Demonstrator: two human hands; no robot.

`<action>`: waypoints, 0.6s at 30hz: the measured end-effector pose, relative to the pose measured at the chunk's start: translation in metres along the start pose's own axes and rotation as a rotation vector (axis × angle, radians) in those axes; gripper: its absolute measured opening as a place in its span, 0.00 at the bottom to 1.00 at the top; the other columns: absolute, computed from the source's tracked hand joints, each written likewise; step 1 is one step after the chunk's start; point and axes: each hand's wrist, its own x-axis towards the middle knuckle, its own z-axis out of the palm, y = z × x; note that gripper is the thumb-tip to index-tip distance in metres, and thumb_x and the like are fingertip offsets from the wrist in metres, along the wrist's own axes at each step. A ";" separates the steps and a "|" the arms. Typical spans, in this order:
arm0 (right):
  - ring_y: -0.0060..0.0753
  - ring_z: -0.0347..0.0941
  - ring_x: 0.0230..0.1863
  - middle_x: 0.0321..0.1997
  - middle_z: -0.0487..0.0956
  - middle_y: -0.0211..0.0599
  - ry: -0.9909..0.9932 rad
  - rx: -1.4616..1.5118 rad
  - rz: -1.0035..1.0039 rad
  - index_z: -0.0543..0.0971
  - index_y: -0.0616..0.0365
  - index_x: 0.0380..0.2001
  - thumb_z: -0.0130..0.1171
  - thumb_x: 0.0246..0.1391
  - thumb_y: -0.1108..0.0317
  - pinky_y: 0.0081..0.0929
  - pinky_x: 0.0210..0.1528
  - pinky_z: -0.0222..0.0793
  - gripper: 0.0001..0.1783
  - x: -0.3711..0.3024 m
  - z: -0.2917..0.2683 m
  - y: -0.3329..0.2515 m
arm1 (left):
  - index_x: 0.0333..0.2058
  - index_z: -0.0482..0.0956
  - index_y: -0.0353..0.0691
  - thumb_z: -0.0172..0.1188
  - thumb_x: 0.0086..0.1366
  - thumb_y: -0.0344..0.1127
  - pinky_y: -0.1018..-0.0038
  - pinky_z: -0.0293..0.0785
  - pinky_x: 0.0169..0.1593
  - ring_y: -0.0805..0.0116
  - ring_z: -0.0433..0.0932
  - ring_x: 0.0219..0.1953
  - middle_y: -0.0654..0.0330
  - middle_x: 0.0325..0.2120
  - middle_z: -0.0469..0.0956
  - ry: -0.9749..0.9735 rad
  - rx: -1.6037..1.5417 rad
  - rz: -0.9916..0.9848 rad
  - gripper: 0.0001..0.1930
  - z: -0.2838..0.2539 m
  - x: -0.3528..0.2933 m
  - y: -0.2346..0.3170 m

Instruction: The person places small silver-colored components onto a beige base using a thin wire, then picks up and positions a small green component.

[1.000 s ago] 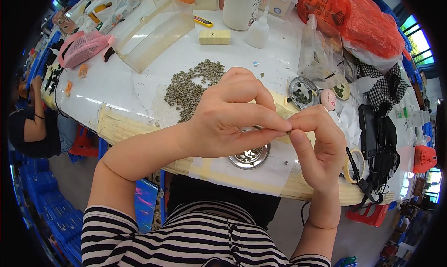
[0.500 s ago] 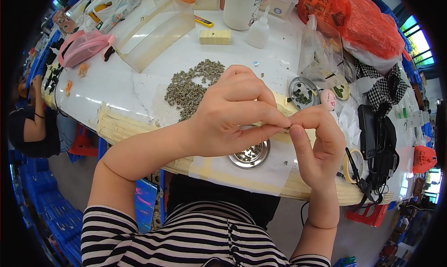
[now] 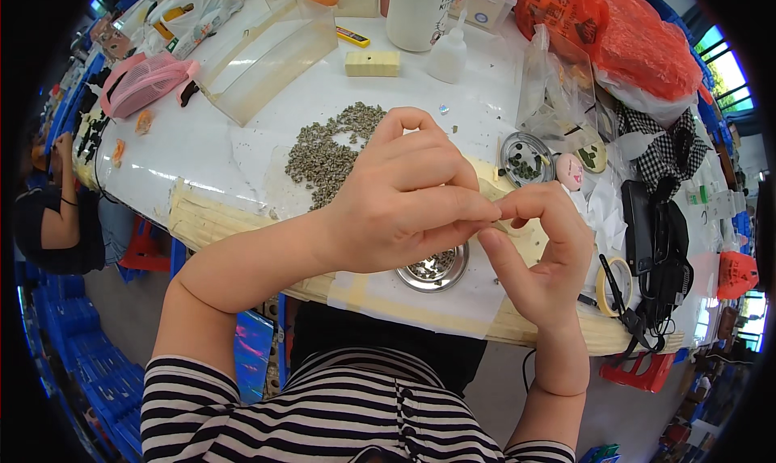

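My left hand (image 3: 408, 196) is held above the front part of the table, thumb and forefinger pinched together. What they pinch is too small or hidden to make out. My right hand (image 3: 550, 257) meets it at the fingertips; its forefinger bends against the left fingertips and its thumb stands apart below. Beneath the hands lies a round metal dish (image 3: 440, 284) with small grey-green pieces in it, partly covered by my left hand. A pile of similar small grey-green pieces (image 3: 322, 160) is spread on the white table (image 3: 250, 152), beyond my left wrist.
A clear tray (image 3: 271, 67), yellowish block (image 3: 373, 64), white squeeze bottle (image 3: 447, 57) and white canister (image 3: 416, 14) stand farther back. At right are a dish of dark green pieces (image 3: 525, 157), tape roll (image 3: 614, 287) and red bags (image 3: 638, 43). Another person (image 3: 61, 220) sits far left.
My right thumb has moved left and away from its forefinger, widening the gap between them. My left hand has shifted only slightly.
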 end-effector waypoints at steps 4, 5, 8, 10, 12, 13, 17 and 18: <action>0.30 0.69 0.27 0.27 0.78 0.34 0.012 -0.060 0.019 0.78 0.62 0.27 0.66 0.47 0.78 0.23 0.29 0.64 0.05 -0.002 0.002 0.001 | 0.35 0.86 0.47 0.74 0.47 0.28 0.67 0.65 0.42 0.72 0.72 0.27 0.72 0.25 0.75 0.004 0.051 0.012 0.14 0.000 0.000 0.001; 0.30 0.70 0.27 0.27 0.77 0.35 0.013 -0.047 0.031 0.78 0.62 0.27 0.66 0.47 0.79 0.23 0.28 0.64 0.05 -0.003 0.001 0.001 | 0.35 0.86 0.47 0.74 0.47 0.28 0.67 0.65 0.42 0.72 0.72 0.27 0.72 0.25 0.75 0.007 0.042 0.005 0.14 0.000 0.000 0.000; 0.32 0.71 0.29 0.27 0.78 0.35 0.037 -0.054 0.047 0.78 0.62 0.27 0.65 0.48 0.79 0.25 0.30 0.65 0.05 -0.003 0.002 0.000 | 0.34 0.86 0.46 0.74 0.47 0.28 0.69 0.64 0.41 0.72 0.72 0.27 0.71 0.25 0.75 0.003 -0.014 -0.023 0.13 0.000 0.000 0.000; 0.34 0.72 0.30 0.27 0.78 0.36 0.034 -0.055 0.028 0.78 0.62 0.28 0.64 0.49 0.79 0.26 0.32 0.66 0.04 -0.002 0.001 -0.001 | 0.34 0.86 0.45 0.74 0.47 0.27 0.70 0.64 0.41 0.72 0.72 0.27 0.70 0.25 0.76 0.006 -0.095 -0.053 0.13 0.000 0.001 -0.002; 0.35 0.72 0.30 0.28 0.78 0.36 0.029 -0.049 0.020 0.79 0.63 0.28 0.64 0.49 0.79 0.27 0.34 0.67 0.04 -0.001 0.000 -0.001 | 0.33 0.86 0.44 0.74 0.47 0.27 0.71 0.65 0.40 0.72 0.72 0.27 0.69 0.25 0.76 0.006 -0.177 -0.098 0.12 0.001 0.000 -0.004; 0.36 0.72 0.31 0.28 0.78 0.36 0.026 -0.041 0.022 0.79 0.63 0.28 0.64 0.49 0.79 0.28 0.34 0.67 0.04 -0.001 -0.001 0.000 | 0.33 0.86 0.44 0.74 0.47 0.27 0.71 0.64 0.40 0.71 0.72 0.27 0.68 0.25 0.77 0.003 -0.216 -0.128 0.12 0.002 0.000 -0.004; 0.36 0.73 0.31 0.28 0.79 0.37 0.025 -0.027 0.020 0.79 0.63 0.27 0.65 0.49 0.80 0.27 0.35 0.67 0.04 -0.002 -0.001 0.003 | 0.33 0.86 0.44 0.74 0.47 0.25 0.71 0.65 0.41 0.71 0.73 0.27 0.68 0.25 0.77 0.012 -0.231 -0.173 0.12 0.002 -0.001 -0.004; 0.36 0.73 0.31 0.28 0.79 0.37 0.035 -0.035 0.018 0.79 0.63 0.27 0.65 0.49 0.79 0.27 0.35 0.67 0.04 -0.002 -0.002 0.001 | 0.33 0.86 0.44 0.74 0.47 0.25 0.70 0.65 0.41 0.72 0.73 0.27 0.68 0.25 0.77 0.017 -0.196 -0.144 0.12 0.002 0.000 -0.003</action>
